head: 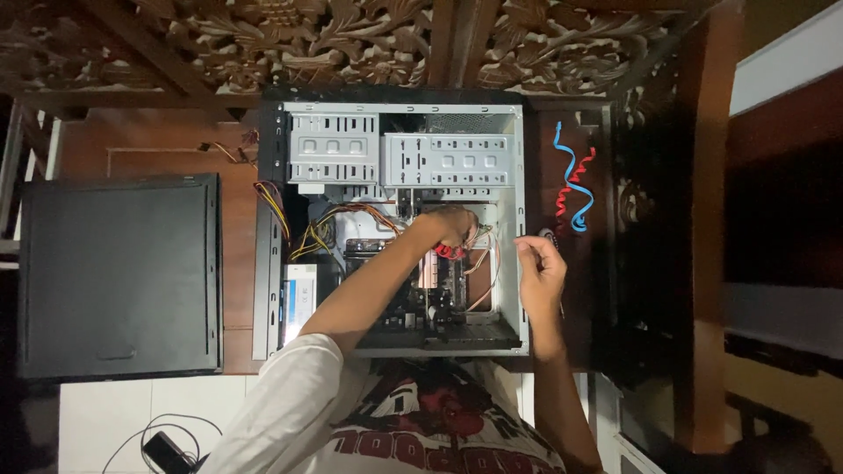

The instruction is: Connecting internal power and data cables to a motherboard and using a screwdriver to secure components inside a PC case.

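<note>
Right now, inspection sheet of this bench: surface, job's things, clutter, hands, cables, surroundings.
Surface: brown wooden table, dimly lit.
Job's things: open computer case lying on its side, metal drive bays at the far end, circuit board inside.
Clutter: black side panel lying left of the case.
Hands: left hand reaches inside the case among thin wires; right hand rests at the case's right rim beside a small dark object, grip unclear.
Cables: yellow and red wire bundle inside the case; blue and red flat cables lying right of it; black cord on the white floor.
Surroundings: carved wooden panel behind the table.
</note>
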